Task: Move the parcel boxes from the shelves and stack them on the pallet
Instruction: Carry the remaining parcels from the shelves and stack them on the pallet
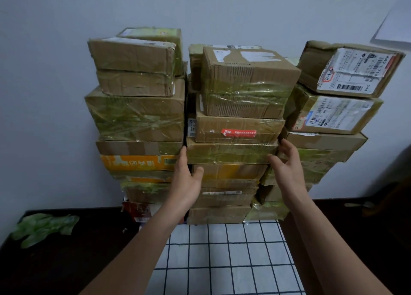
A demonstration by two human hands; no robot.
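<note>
Brackets the flat taped box (231, 153) straight ahead, long axis crosswise, with left hand (186, 179) and right hand (287, 163) spread, equally near.

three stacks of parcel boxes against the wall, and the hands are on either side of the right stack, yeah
Wrong stack. The head view shows the left hand and right hand on either side of the middle stack, level with its flat green-taped box. Three stacks against the wall is correct.
</note>
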